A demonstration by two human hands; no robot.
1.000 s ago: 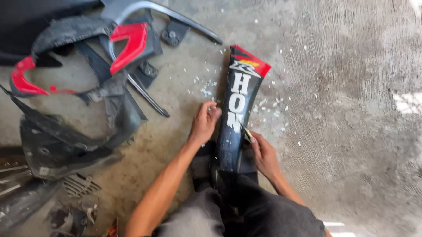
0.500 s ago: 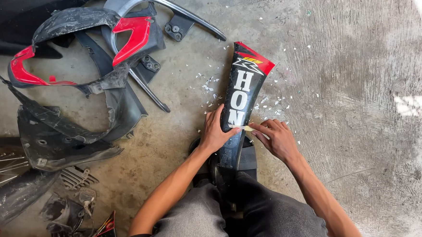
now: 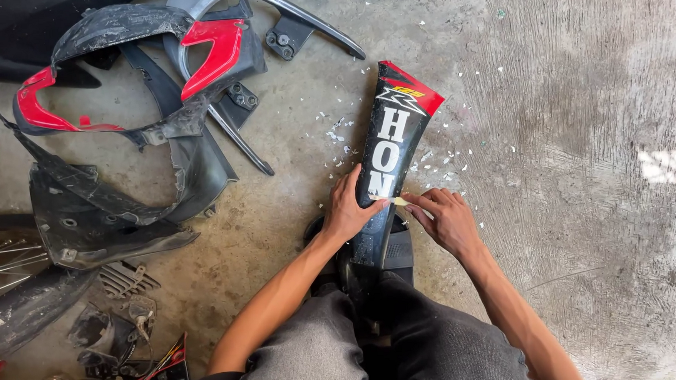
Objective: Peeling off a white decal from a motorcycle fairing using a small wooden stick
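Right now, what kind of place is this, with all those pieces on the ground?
Probably a motorbike repair spot or home garage. On the bare concrete floor lies a heap of red and black body panels, a spoked wheel shows at the left edge, and both hands work on a black panel.
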